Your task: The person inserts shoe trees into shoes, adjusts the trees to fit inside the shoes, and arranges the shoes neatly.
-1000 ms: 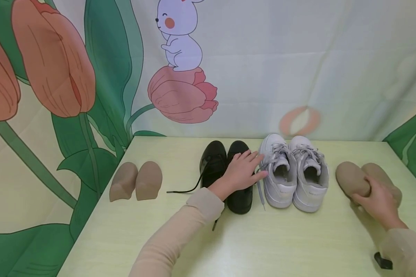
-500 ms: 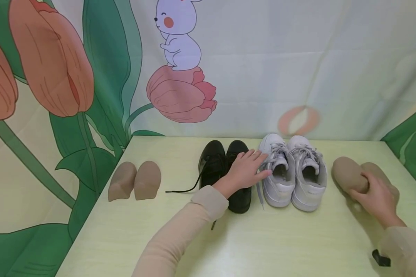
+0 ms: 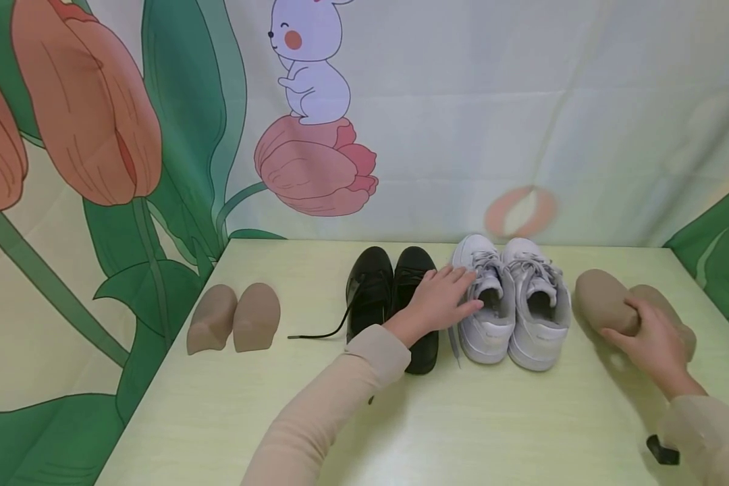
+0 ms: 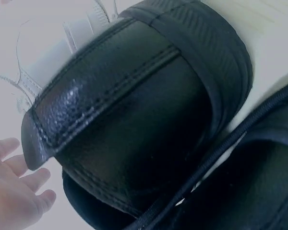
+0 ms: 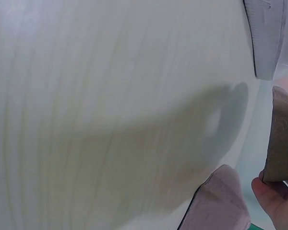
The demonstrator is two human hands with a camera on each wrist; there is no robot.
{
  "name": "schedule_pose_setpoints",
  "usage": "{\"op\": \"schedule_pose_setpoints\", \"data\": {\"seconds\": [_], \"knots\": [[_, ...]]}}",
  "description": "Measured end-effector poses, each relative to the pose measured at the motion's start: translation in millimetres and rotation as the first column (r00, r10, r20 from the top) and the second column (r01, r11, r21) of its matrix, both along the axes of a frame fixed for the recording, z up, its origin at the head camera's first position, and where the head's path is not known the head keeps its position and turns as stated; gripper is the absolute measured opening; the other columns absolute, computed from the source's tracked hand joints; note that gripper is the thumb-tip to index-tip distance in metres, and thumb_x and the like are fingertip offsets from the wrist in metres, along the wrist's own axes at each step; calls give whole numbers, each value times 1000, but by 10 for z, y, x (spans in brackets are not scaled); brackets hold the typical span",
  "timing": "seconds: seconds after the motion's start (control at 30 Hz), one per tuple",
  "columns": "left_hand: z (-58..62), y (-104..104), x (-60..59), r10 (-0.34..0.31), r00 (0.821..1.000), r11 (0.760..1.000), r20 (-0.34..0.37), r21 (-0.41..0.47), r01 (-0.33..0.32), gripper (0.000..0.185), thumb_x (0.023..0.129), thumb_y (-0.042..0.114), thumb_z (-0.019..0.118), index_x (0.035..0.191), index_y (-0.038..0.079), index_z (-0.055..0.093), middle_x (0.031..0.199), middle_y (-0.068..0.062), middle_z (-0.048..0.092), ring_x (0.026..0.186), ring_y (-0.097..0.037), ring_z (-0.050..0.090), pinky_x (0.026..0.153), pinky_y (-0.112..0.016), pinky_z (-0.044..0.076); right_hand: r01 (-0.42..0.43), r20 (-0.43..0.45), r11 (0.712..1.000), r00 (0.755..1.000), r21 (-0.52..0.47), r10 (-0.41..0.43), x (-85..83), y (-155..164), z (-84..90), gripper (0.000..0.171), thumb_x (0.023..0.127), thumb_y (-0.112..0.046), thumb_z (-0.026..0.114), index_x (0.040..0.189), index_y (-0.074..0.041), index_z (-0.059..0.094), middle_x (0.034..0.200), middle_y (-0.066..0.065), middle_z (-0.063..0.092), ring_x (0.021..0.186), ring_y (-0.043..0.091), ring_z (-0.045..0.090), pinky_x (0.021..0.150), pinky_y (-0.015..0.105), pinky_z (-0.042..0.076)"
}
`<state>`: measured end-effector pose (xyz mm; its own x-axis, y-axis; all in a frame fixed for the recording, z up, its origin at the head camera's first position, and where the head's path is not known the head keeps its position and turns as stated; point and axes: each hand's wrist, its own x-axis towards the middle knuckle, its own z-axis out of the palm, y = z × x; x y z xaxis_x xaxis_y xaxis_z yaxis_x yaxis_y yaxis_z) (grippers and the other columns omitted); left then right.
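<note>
While the left hand (image 3: 440, 297) rests flat with fingers straight across the black leather shoe (image 3: 418, 307) at frame centre, the right hand (image 3: 646, 341) grips a tan shoe insert (image 3: 604, 304), seemingly light and stiff, best held mid-body.

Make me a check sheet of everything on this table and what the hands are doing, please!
Surface: pale yellow-green table.
Job's things: black shoes and white sneakers side by side mid-table; tan shoe insert with its twin behind it, on the right.
Clutter: second pair of tan inserts on the left; small black item near the right sleeve.
Hands: left hand lies with straight fingers across a black shoe, fingertips at a sneaker; right hand grips the tan insert.
Cables: nothing seen; a loose black lace trails left.
Surroundings: tulip-and-rabbit backdrop.
</note>
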<state>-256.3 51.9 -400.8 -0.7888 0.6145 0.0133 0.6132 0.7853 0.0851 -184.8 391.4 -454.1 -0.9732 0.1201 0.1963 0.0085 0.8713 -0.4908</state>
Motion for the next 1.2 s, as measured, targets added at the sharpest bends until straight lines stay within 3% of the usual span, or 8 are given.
{"op": "schedule_pose_setpoints", "data": {"seconds": [0.53, 0.87, 1.2], "knots": [[-56, 103, -20, 18, 999, 1000, 28, 10, -19, 58, 90, 49, 36, 140, 23, 24, 143, 0, 30, 131, -18, 29, 103, -37, 28, -22, -58, 1000, 998, -15, 21, -28, -58, 73, 73, 80, -32, 63, 133, 4, 30, 125, 36, 36, 111, 51, 34, 83, 62, 25], [-105, 159, -8, 15, 1000, 1000, -6, 4, -15, 57, 90, 49, 37, 140, 22, 26, 143, 0, 30, 130, -16, 33, 101, -36, 31, -21, -57, 1000, 998, -9, 21, -42, -90, 101, 72, 80, -32, 63, 133, 4, 30, 124, 35, 36, 110, 51, 34, 82, 62, 26], [-126, 234, -27, 70, 998, 998, 4, 0, -70, 62, 90, 47, 39, 141, 21, 20, 143, 2, 31, 130, -14, 32, 102, -35, 30, -21, -63, 1000, 998, -15, 20, -71, -168, 194, 74, 80, -34, 63, 135, 2, 29, 121, 33, 39, 109, 49, 36, 83, 61, 28]]}}
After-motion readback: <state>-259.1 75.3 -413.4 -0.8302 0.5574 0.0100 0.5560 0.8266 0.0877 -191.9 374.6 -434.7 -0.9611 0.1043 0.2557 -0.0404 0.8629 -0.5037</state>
